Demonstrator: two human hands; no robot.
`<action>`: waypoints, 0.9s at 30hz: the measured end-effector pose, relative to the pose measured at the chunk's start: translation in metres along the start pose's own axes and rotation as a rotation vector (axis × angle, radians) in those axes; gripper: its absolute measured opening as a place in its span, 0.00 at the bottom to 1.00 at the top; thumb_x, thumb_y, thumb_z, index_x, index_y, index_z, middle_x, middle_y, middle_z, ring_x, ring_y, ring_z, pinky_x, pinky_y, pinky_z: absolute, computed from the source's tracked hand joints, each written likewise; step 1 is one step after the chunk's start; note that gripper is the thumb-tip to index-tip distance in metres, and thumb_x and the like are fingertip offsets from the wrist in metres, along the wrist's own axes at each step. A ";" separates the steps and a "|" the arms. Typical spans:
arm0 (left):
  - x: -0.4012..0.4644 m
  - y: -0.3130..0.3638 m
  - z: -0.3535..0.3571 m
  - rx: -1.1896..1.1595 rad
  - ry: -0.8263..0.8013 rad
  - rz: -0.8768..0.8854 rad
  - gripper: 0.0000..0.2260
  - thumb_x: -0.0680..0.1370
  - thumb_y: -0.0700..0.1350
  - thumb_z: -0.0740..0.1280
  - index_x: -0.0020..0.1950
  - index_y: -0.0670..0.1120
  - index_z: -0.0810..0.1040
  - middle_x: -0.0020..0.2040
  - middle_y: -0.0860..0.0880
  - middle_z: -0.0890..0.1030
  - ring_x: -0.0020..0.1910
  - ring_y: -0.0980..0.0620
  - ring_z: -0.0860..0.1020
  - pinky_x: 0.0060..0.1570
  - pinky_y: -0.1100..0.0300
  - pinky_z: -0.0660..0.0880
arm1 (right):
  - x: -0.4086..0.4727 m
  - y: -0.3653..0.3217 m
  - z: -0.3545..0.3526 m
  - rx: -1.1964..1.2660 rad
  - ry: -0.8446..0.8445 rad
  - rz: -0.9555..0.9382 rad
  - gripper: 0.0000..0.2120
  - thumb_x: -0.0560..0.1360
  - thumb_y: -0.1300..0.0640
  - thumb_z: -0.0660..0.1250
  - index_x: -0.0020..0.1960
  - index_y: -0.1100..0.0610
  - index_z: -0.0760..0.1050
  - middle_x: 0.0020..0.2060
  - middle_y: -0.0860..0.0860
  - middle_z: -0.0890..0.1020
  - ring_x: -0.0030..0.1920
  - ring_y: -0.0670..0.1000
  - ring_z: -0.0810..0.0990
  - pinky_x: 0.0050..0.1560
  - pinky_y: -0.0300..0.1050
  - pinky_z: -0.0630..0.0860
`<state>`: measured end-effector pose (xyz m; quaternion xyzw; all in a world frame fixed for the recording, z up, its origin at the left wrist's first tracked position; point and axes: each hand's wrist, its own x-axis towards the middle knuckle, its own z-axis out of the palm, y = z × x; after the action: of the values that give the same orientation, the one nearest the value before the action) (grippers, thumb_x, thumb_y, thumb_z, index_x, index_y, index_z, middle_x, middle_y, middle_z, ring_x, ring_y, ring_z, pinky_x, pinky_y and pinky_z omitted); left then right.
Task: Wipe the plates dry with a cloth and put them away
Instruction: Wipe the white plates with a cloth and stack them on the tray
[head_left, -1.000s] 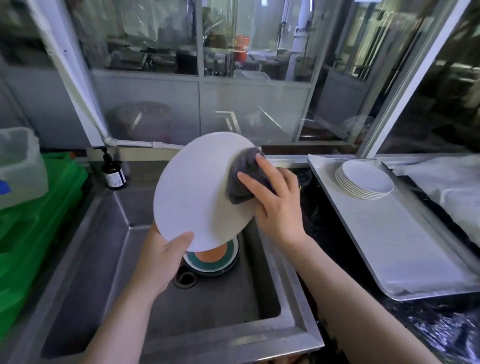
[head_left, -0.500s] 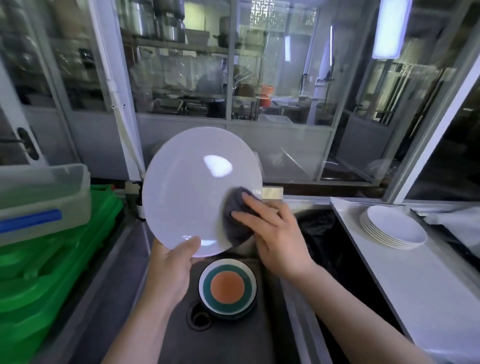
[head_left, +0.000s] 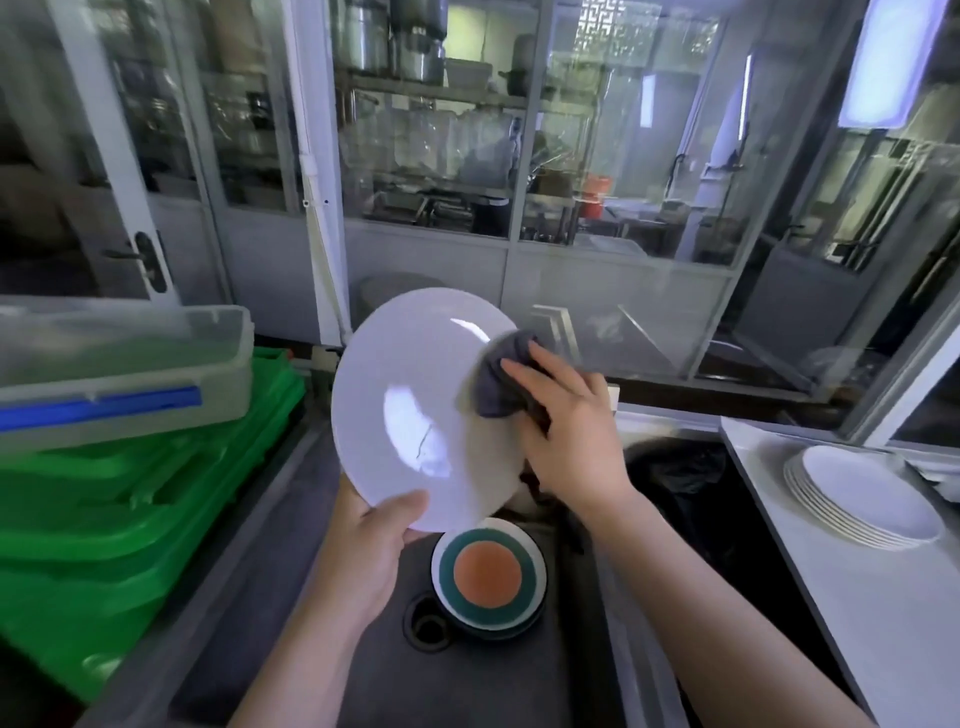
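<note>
So the left hand (head_left: 371, 551) has the white plate (head_left: 415, 410) pinched at its 6 o'clock rim, thumb on the face, fingers hidden behind, holding it up on edge over the sink (head_left: 291, 639) with the face tilted toward the camera. The right hand (head_left: 566, 436) is clamped on a wadded grey cloth (head_left: 501, 379) and pushing it against the plate at about 2 o'clock on the face, fingers spread over the wad. Looks like mid-wipe to me; the face is glossy, but I can't tell what's wet.

Down in the sink at 6 o'clock from the plate there's a plate with green and orange rings (head_left: 488, 571) sitting on something dark, so probably more to dry.

The bit that matters: the stack of white plates (head_left: 862, 499) on the pale desk (head_left: 831, 597) lies at 3 o'clock from the hands, right-hand side, well apart from the sink. The right hand is nearer, so I'd guess it carries the plate over.

Green crates (head_left: 130, 493) with a clear lidded box (head_left: 119, 364) at 9 o'clock.
</note>
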<state>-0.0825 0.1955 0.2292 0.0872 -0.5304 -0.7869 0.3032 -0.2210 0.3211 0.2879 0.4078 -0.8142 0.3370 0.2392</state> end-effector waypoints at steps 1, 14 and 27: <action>0.000 -0.002 0.000 -0.008 0.013 -0.006 0.25 0.66 0.35 0.64 0.62 0.48 0.76 0.54 0.45 0.83 0.52 0.45 0.82 0.40 0.51 0.79 | 0.004 -0.003 0.002 -0.027 0.021 0.056 0.25 0.72 0.65 0.65 0.67 0.48 0.75 0.71 0.47 0.70 0.56 0.60 0.69 0.57 0.39 0.65; -0.007 -0.013 -0.012 -0.147 0.094 0.027 0.24 0.66 0.33 0.62 0.55 0.52 0.82 0.53 0.42 0.83 0.52 0.42 0.82 0.42 0.47 0.79 | -0.012 -0.025 0.036 0.080 -0.040 -0.042 0.25 0.68 0.66 0.69 0.64 0.53 0.77 0.61 0.56 0.74 0.55 0.63 0.73 0.59 0.53 0.73; -0.009 -0.018 -0.008 0.020 0.017 0.011 0.22 0.66 0.34 0.61 0.54 0.50 0.82 0.52 0.43 0.84 0.53 0.44 0.82 0.49 0.49 0.80 | 0.028 -0.042 0.045 0.056 0.085 0.049 0.23 0.74 0.61 0.67 0.68 0.54 0.73 0.64 0.58 0.71 0.60 0.62 0.71 0.62 0.50 0.68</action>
<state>-0.0784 0.1989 0.2080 0.0937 -0.5362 -0.7790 0.3112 -0.2070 0.2548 0.2914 0.3796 -0.8034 0.3825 0.2534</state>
